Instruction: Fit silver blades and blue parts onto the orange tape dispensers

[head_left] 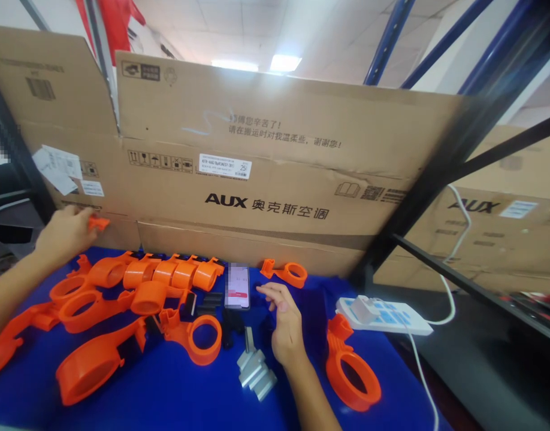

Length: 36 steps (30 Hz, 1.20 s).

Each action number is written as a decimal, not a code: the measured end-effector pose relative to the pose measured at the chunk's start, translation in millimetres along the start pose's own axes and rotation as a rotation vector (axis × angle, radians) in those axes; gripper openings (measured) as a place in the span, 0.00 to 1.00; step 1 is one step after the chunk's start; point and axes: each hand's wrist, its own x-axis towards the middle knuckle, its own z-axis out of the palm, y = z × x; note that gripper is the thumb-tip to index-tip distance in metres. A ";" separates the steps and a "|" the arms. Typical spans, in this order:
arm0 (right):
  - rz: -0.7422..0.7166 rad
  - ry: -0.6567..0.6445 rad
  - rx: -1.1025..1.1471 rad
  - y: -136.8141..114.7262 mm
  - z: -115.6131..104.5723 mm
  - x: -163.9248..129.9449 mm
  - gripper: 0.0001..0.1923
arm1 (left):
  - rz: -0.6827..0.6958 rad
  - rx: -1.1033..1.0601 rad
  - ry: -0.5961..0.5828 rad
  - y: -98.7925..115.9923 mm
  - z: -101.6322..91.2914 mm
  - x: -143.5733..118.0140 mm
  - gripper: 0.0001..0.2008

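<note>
At the far left, my left hand [69, 228] is raised over the back of the table, its fingers closed around a small orange plastic piece [99, 223]. My right hand [284, 323] hovers right of a phone [238, 287], with thumb and fingers drawn together; a tiny dark thing shows at the fingertips, too small to name. Orange tape dispensers [138, 272] stand in a row below my left hand, and several more lie in front. Silver metal pieces [257, 368] are piled left of my right wrist. Dark strips [209, 302] lie beside the phone.
A blue cloth [176, 401] covers the table. Cardboard [275, 179] walls off the back. To the right are a tape dispenser [353, 371], a white power strip [387, 315] with a cable, and a black rack post [405, 197]. Another dispenser [286, 272] lies behind my right hand.
</note>
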 end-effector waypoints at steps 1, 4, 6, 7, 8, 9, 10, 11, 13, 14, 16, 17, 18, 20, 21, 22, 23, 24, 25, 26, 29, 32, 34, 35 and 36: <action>0.007 0.009 0.003 -0.5 -0.4 0.0 0.32 | 0.071 0.039 0.008 13.1 -8.3 -2.7 0.18; 0.020 0.025 0.023 -2.6 -0.9 0.6 0.32 | 0.419 0.179 0.135 65.7 -24.6 -34.0 0.22; 0.060 0.019 0.088 -4.3 0.4 1.8 0.30 | 0.525 0.077 0.186 104.0 -23.7 -74.0 0.20; 0.100 0.004 0.155 -5.3 1.5 2.7 0.29 | 0.592 -0.011 0.173 121.2 -19.0 -98.1 0.18; 0.151 -0.017 0.247 -6.5 3.0 3.7 0.28 | 0.671 -0.118 0.142 136.3 -11.5 -123.8 0.15; 0.210 -0.043 0.355 -7.6 4.8 4.6 0.28 | 0.731 -0.227 0.094 149.0 -1.6 -150.0 0.13; 0.270 -0.070 0.466 -8.9 6.6 5.5 0.30 | 0.795 -0.326 0.021 159.3 10.2 -175.9 0.14; 0.326 -0.095 0.563 -10.1 8.4 6.3 0.31 | 0.833 -0.405 -0.068 167.4 23.1 -200.4 0.17; 0.410 -0.129 0.688 -12.2 11.0 7.5 0.34 | 0.852 -0.525 -0.289 179.3 49.1 -242.7 0.20; 0.437 -0.137 0.717 -12.8 11.6 8.0 0.34 | 0.827 -0.594 -0.376 183.8 60.7 -259.6 0.21; 0.475 -0.141 0.741 -13.0 11.3 8.6 0.29 | 0.755 -0.694 -0.494 191.4 78.1 -284.3 0.22; 0.489 -0.137 0.745 -12.6 10.3 8.8 0.27 | 0.739 -0.709 -0.506 194.8 83.5 -292.3 0.22; 0.500 -0.131 0.746 -11.8 8.9 8.9 0.25 | 0.732 -0.717 -0.515 198.1 86.6 -297.4 0.23; 0.512 -0.102 0.738 -9.5 5.2 8.8 0.24 | 0.687 -0.759 -0.511 204.3 87.5 -300.6 0.29; 0.512 -0.083 0.728 -8.3 3.0 8.6 0.24 | 0.621 -0.808 -0.509 207.7 86.5 -299.1 0.33; 0.508 -0.064 0.716 -7.3 0.8 8.4 0.24 | 0.520 -0.876 -0.510 211.5 85.4 -296.1 0.36; 0.500 -0.044 0.703 -6.5 -1.5 8.4 0.24 | 0.385 -0.953 -0.527 216.1 84.7 -292.0 0.37; 0.488 -0.021 0.688 -6.1 -3.8 8.5 0.24 | 0.231 -1.035 -0.562 221.5 84.8 -287.6 0.35; 0.470 0.003 0.667 -6.0 -6.0 8.9 0.24 | 0.072 -1.116 -0.639 227.7 86.0 -283.5 0.32; 0.449 0.023 0.635 -6.3 -8.1 9.6 0.24 | -0.079 -1.199 -0.754 234.5 88.2 -280.4 0.29; 0.380 0.092 0.471 -7.5 -13.1 12.9 0.21 | -0.419 -1.443 -1.137 254.3 99.5 -280.2 0.23; 0.332 0.065 0.280 -6.2 -14.0 15.6 0.18 | -0.612 -1.563 -1.154 263.1 114.2 -291.4 0.20; 0.329 -0.008 0.191 -3.1 -12.3 15.9 0.19 | -0.671 -1.558 -1.057 259.2 124.3 -298.9 0.17; 0.336 -0.037 0.153 -1.2 -11.3 15.5 0.20 | -0.679 -1.548 -1.014 254.4 128.9 -301.3 0.15; 0.344 -0.050 0.113 0.9 -10.4 15.0 0.22 | -0.676 -1.536 -0.969 248.2 132.9 -302.4 0.15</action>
